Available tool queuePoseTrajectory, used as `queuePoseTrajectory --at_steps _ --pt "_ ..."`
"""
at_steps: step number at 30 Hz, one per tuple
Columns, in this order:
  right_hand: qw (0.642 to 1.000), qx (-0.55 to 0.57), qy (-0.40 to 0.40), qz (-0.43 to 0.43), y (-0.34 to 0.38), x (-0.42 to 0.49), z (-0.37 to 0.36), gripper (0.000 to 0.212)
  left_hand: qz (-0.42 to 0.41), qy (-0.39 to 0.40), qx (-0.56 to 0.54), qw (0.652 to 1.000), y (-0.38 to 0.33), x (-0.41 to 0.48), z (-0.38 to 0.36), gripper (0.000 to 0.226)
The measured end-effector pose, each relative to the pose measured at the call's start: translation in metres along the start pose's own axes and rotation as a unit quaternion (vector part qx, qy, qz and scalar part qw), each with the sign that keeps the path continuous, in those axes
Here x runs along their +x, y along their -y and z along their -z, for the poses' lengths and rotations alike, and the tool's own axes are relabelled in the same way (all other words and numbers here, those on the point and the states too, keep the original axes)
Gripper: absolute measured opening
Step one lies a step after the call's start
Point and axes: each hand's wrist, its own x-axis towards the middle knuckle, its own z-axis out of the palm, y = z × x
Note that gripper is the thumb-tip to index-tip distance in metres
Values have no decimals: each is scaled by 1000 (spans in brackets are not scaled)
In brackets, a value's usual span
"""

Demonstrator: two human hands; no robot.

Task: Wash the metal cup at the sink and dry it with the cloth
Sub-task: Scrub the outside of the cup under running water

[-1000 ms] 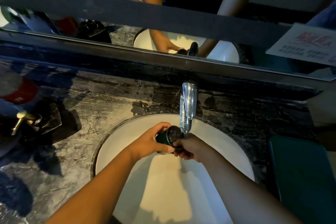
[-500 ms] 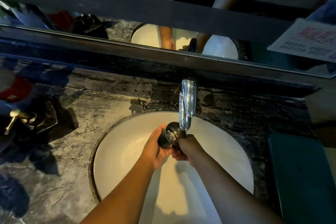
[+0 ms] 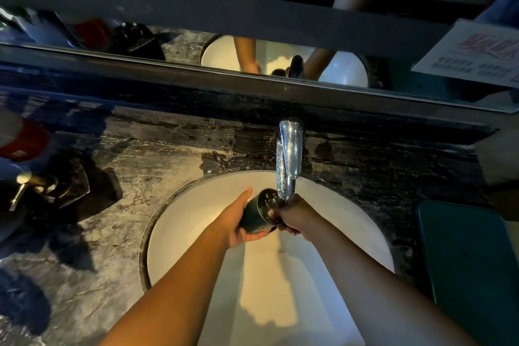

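Arms: my two bare forearms reach forward over the basin [image 3: 191, 222], a round, smooth, white bowl sunk into the desk [image 3: 134, 185].
Left hand [image 3: 238, 222]: it cradles the cup [image 3: 259, 215] from below and from the left, fingers [image 3: 243, 196] lying straight and together along its side.
Right hand [image 3: 297, 215]: it is curled at the cup's right side; whether its fingers pinch the rim or reach inside, I cannot tell.
Cup: dark, smooth metal, cylindrical, tilted with its mouth up and away from me, held above the basin just under the spout.
Water: a clear stream [image 3: 282, 177] runs onto the cup's mouth, and drops glint there.
Tap [image 3: 291, 149]: polished chrome, a flat curved spout rising from the desk behind the basin.
Desk: dark veined stone, glossy, wet-looking near the tap.
Mirror [image 3: 252, 22]: beyond the desk, it reflects the basin and my arms.
Progress: I judge the washing is under way and unfinished; the drying is all still to do.
Cloth: I cannot pick it out for certain; a flat teal shape [image 3: 471, 275] lies on the right.
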Motion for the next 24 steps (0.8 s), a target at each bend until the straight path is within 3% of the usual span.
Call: queuePoseTrajectory --at_steps 3,6,8,11,16,21,24 --pt "999 33 -19 -13 -3 2 -13 24 -42 10 -105 994 10 -5 -4 48" --pt "996 86 -23 -32 -3 4 -22 27 -97 -1 -155 983 23 2 -5 54" --pt "997 70 -8 -36 -1 2 -22 23 -107 -8 -127 986 25 4 -5 60" --pt "1000 -4 -10 -25 2 1 -12 14 -89 -22 -42 995 19 1 -2 49" --pt "996 -91 -10 21 5 9 2 30 1 17 64 998 2 -1 1 63" --pt "997 -60 -23 30 2 6 -2 25 -23 31 -88 995 7 1 2 47" --pt "998 58 1 -2 -1 2 -9 14 -90 41 -170 981 16 1 -2 46"
